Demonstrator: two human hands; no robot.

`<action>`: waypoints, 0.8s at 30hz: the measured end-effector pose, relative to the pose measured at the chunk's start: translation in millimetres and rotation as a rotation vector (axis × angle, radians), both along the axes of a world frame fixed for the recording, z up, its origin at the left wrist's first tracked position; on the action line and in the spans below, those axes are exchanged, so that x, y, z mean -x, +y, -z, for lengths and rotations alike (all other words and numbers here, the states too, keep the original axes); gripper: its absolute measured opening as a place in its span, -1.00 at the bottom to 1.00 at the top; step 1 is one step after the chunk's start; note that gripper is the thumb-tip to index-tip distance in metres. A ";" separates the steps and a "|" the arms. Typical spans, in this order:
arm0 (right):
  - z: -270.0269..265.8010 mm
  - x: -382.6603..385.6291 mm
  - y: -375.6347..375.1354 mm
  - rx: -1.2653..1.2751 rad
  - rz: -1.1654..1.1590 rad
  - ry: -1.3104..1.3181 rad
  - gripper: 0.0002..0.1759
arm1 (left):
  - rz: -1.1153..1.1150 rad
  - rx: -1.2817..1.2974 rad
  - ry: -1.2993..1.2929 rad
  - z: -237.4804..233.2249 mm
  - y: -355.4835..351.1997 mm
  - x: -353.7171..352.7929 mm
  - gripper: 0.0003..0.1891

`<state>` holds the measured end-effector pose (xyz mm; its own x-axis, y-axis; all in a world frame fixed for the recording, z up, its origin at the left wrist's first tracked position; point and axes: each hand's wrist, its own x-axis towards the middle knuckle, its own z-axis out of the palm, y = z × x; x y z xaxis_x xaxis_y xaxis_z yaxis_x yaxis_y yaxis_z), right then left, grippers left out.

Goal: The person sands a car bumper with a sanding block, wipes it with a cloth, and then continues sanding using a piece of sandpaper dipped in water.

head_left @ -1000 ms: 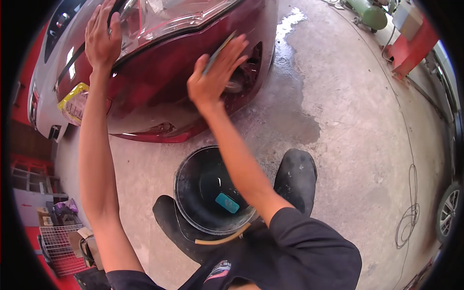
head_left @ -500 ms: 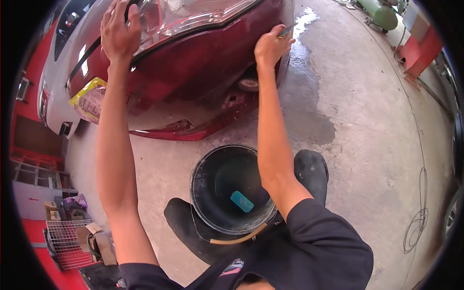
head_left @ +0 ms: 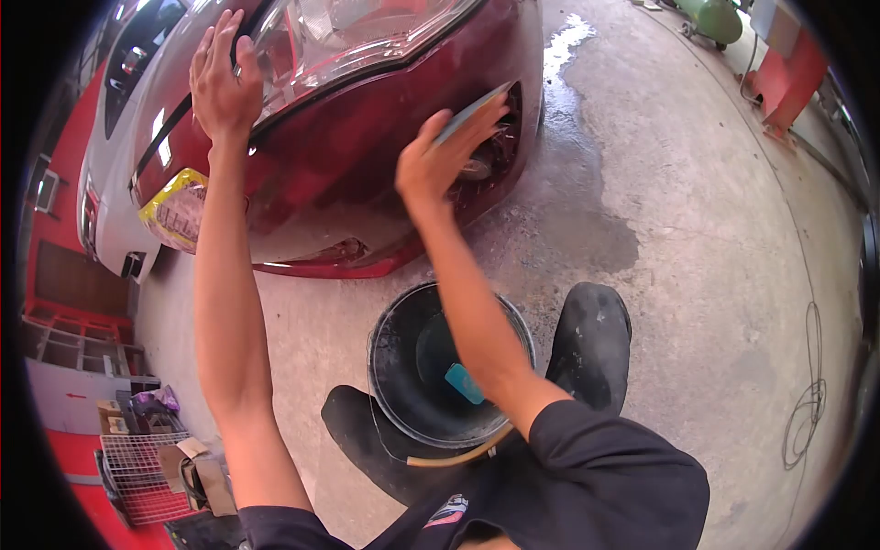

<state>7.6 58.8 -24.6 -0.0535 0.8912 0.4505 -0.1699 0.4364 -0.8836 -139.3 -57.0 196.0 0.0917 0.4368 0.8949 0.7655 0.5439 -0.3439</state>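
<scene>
A dark red car bumper [head_left: 348, 156] fills the upper middle, below a headlight [head_left: 353, 32]. My left hand [head_left: 226, 82] rests with fingers apart at the bumper's upper left, near the headlight edge. Over the bumper's right part, my right hand [head_left: 449, 151] holds a thin, flat blue-grey pad [head_left: 472, 112] between thumb and fingers. Beneath my arms stands a black bucket [head_left: 378, 367], with a teal block [head_left: 465, 383] inside it.
A yellow-edged licence plate [head_left: 174, 211] sits left of my left arm. Wet floor [head_left: 587, 238] lies right of the car. A red post base [head_left: 790, 82], a green tank [head_left: 712, 18] and a coiled cable [head_left: 807, 412] are farther right. Boxes [head_left: 206, 477] stand lower left.
My right hand has moved left and down across the bumper with the pad. My left hand stays near the headlight. The view has shifted slightly.
</scene>
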 end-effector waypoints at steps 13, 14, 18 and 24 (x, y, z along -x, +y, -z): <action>25.4 -0.2 -41.1 -0.104 -0.123 0.016 -0.07 | -0.023 -0.006 -0.018 2.1 -3.4 7.0 -0.57; 23.8 -0.8 -34.8 -0.114 -0.087 0.001 -0.09 | -0.014 0.008 0.012 2.2 -4.2 5.7 -0.56; 3.0 9.3 95.2 -0.035 -0.026 -0.356 -0.16 | 0.020 -0.004 0.003 -0.4 -0.8 5.2 -0.57; 7.0 -3.7 -13.8 -0.167 0.022 -0.102 -0.17 | 0.017 0.011 0.027 -3.0 -4.7 3.3 -0.56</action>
<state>11.3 45.0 -31.7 -0.0880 0.8057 0.5857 -0.0722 0.5813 -0.8105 -142.6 -61.7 199.0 0.1234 0.4450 0.8870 0.7647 0.5270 -0.3708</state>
